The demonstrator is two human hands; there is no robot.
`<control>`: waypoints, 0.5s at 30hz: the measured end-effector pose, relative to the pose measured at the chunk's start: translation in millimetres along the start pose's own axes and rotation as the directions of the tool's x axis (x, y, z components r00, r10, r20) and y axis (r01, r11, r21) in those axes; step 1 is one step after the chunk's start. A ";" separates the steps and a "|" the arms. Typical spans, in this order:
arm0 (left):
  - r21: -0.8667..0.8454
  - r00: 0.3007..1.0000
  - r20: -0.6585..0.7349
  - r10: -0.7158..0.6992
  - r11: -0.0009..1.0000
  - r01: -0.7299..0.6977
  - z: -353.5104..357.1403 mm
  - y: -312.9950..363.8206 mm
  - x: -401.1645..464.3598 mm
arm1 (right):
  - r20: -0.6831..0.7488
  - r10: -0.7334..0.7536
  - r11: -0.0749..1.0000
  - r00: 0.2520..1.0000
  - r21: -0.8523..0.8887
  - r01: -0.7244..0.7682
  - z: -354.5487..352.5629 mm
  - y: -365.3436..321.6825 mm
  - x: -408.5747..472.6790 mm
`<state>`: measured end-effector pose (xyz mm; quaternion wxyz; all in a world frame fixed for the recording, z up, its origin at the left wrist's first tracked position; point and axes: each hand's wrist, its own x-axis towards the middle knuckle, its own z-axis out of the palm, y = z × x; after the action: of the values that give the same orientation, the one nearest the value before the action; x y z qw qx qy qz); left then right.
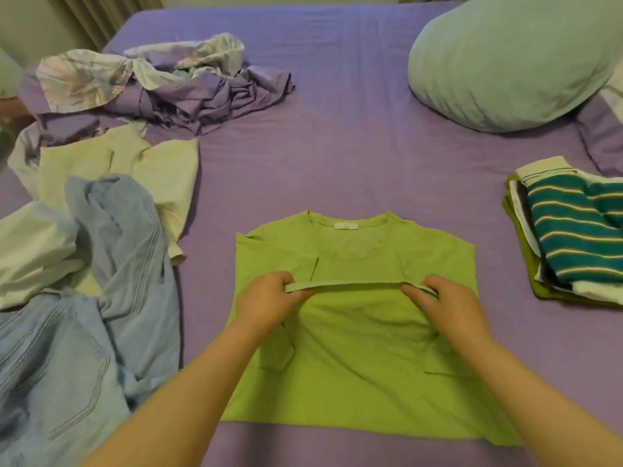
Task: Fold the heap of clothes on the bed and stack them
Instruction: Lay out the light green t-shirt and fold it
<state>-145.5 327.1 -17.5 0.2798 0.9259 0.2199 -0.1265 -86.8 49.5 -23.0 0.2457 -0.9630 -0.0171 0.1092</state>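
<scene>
A lime green T-shirt point(357, 365) lies flat on the purple bed sheet point(337, 146), collar away from me, its sides folded inward. My left hand point(266, 301) and my right hand point(448, 301) each pinch an end of the shirt's hem, which is lifted and stretched taut between them over the middle of the shirt. To the left lies an unfolded heap: a light blue garment point(84, 315), a pale yellow garment point(135, 170) and white cloth point(30, 244). At the right edge sits a stack of folded clothes point(580, 241) with a teal striped piece on top.
A crumpled purple and patterned sheet point(151, 89) is bunched at the far left. A large pale green pillow point(512, 59) rests at the far right, with a purple pillow point(600, 136) behind the stack. Curtains hang beyond the bed's far left corner.
</scene>
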 end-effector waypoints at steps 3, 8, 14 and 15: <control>-0.134 0.998 0.040 0.045 0.990 -0.039 -5.6 -0.4 41.4 | -0.033 0.006 1.000 0.999 0.022 -0.006 1.4 -7.9 31.2; -0.110 0.992 0.087 0.087 0.991 -0.077 -12.0 9.1 106.7 | -0.054 0.014 1.000 0.998 0.021 -0.012 5.7 -14.5 85.8; -0.013 0.999 0.042 0.024 1.000 -0.023 -2.9 23.6 161.1 | -0.051 0.057 0.998 0.997 -0.033 -0.059 16.1 -25.4 140.7; 0.002 0.999 0.031 0.013 1.000 -0.013 0.3 24.1 167.1 | -0.047 0.057 0.997 0.997 -0.045 -0.059 18.9 -25.7 147.4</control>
<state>11.5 365.1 -66.3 0.2832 0.9256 0.2092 -0.1391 53.4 93.7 -56.7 0.2203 -0.9708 0.0139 0.0936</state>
